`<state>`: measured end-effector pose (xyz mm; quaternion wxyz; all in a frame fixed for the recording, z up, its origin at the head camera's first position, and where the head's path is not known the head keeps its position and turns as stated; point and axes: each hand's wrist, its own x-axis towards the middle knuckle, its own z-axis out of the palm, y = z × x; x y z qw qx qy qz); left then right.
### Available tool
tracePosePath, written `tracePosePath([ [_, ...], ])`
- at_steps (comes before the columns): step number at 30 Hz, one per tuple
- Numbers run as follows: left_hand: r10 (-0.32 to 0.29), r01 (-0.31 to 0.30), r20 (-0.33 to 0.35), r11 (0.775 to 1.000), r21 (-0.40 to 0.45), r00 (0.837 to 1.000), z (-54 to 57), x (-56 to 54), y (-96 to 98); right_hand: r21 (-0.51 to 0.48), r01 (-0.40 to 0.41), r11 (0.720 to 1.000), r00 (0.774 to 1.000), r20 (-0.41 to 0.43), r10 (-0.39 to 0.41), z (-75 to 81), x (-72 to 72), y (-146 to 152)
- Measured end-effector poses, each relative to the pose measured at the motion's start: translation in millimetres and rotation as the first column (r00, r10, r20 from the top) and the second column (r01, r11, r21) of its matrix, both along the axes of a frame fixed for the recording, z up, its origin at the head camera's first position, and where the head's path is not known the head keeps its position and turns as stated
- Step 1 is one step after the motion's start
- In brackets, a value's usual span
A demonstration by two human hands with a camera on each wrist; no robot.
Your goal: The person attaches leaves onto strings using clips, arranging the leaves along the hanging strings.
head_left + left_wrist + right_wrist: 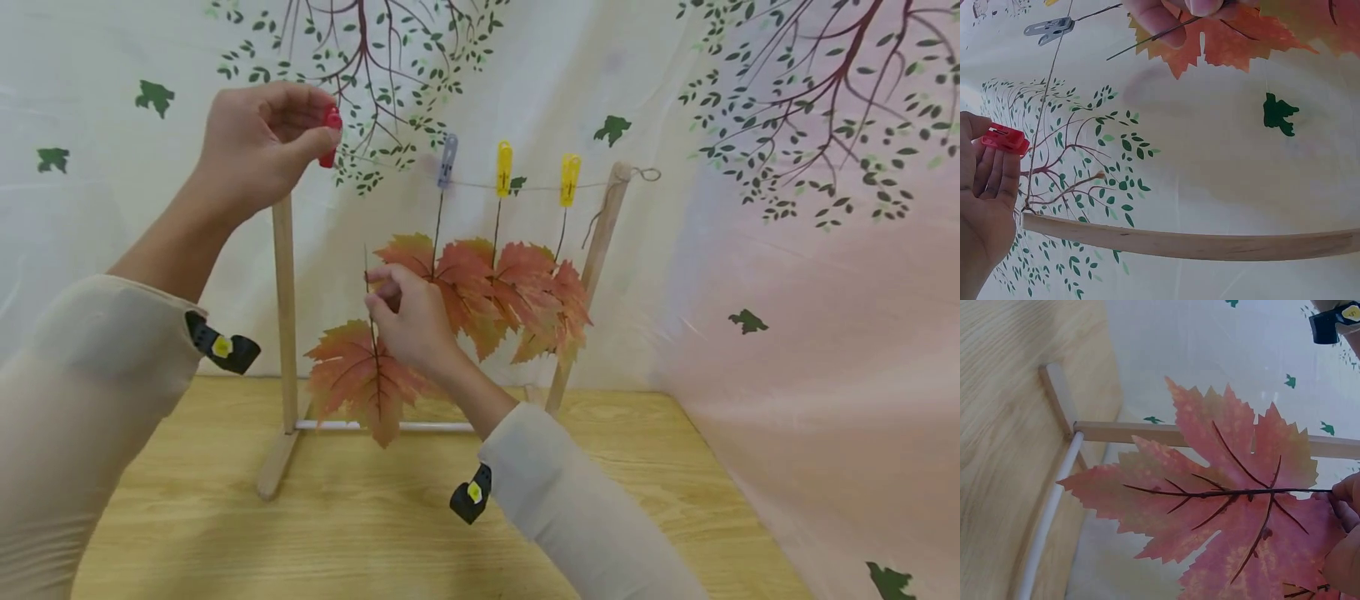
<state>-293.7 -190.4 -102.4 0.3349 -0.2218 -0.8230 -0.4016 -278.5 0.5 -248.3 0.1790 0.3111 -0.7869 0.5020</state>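
My left hand (258,146) pinches a red clothespin (330,137) between thumb and fingers, up by the left end of the string (1045,94). Lower down, my right hand (412,321) pinches the dark stem of an orange-red maple leaf (352,367); the leaf hangs below the fingers, and the stem's tip sticks up above them. In the right wrist view that leaf (1210,506) fills the middle, its veins facing the camera. To the right, one grey clothespin (447,160) and two yellow clothespins (504,169) hold similar leaves (517,283) by their stems on the string.
A wooden frame carries the string between its left post (285,317) and right post (600,242). A white bar (1054,506) joins the posts low down, above the wood-grain table (360,533). Behind stands a pale backdrop (697,317) printed with branches and green leaves.
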Motion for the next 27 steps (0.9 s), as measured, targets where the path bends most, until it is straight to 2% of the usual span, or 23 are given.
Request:
tracePosePath([
  [4,0.013,-0.013,-0.009,1.000,-0.007,1.000,1.9,-5.0,3.8,-0.015,0.001,1.000,1.000,-0.007,-0.001,8.2,-0.5,-3.9],
  [9,0.026,-0.026,0.013,1.000,-0.016,1.000,5.9,-10.4,8.7,-0.032,0.008,0.999,1.000,-0.010,-0.008,19.6,-2.7,-8.7],
  [15,0.037,-0.035,0.039,0.998,-0.046,0.999,12.2,-18.5,15.9,-0.035,0.028,0.999,0.999,0.029,-0.027,35.8,-7.4,-10.5],
  [22,0.003,-0.004,0.085,1.000,0.005,0.996,12.9,-26.0,19.0,-0.039,0.035,0.999,0.997,0.064,-0.033,47.9,-12.3,-11.2],
  [27,-0.006,0.007,0.095,1.000,-0.005,0.995,12.2,-26.8,21.8,-0.040,0.039,0.998,0.998,0.060,-0.036,54.6,-15.8,-12.2],
])
